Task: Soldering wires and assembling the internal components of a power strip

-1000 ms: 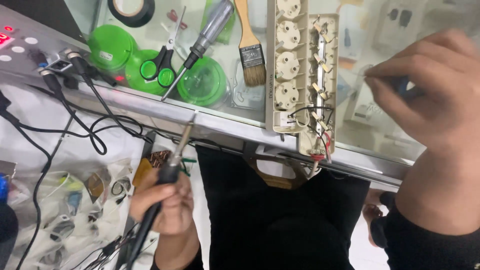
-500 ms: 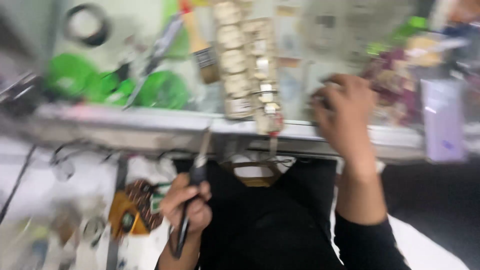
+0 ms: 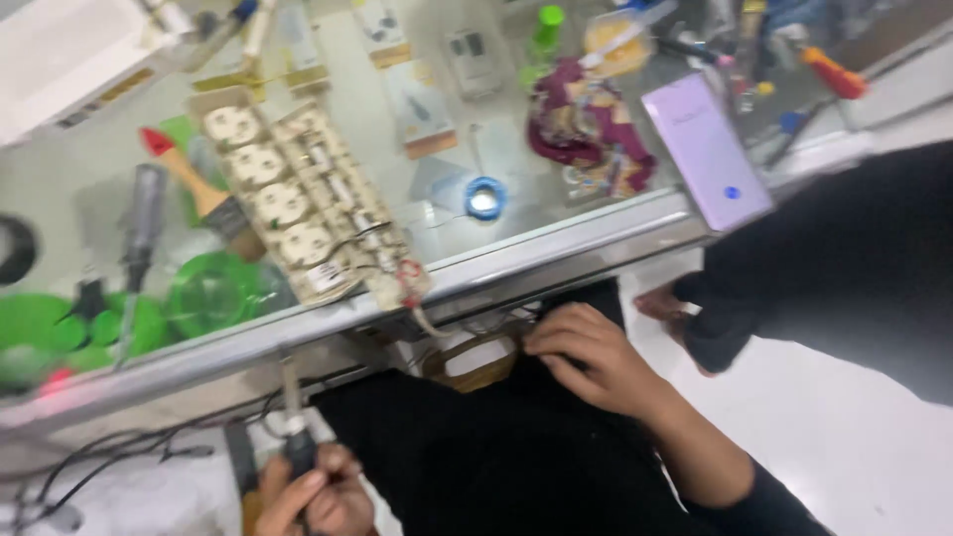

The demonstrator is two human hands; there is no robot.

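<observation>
Change: since half a second ago I see my right hand (image 3: 594, 359) has come off the tabletop edge and dropped below it, onto the dark cloth in my lap; the view has swung so the power strip now sits left of centre.
Left hand (image 3: 316, 494): fingers closed around the dark handle of a screwdriver (image 3: 294, 417), low at the bottom edge of the view.
Screwdriver: held nearly upright, its metal shaft pointing up toward the underside of the tabletop rim (image 3: 556, 256); the tip is too blurred for me to tell whether it touches anything.
Right hand: fingers curled and spread loosely, resting on the dark cloth (image 3: 476, 447); I see nothing gripped in it, though the fingertips are partly hidden.
Just beside the right hand: a tan loop-shaped piece (image 3: 475, 359) under the rim; I cannot tell what it is.
Power strip (image 3: 308, 208): opened, lying slanted on the glass tabletop, wires showing at its lower end near the rim.
Left of the strip: a paintbrush (image 3: 204, 194), a second screwdriver (image 3: 137, 238) with a grey handle, and green round lids (image 3: 213, 293).
Right of the strip: a small blue ring (image 3: 485, 199), a purple bundle of cloth (image 3: 586, 134), and a pale lilac flat box (image 3: 705, 149) overhanging the rim.
Far right: another person's dark clothing (image 3: 844, 258).
</observation>
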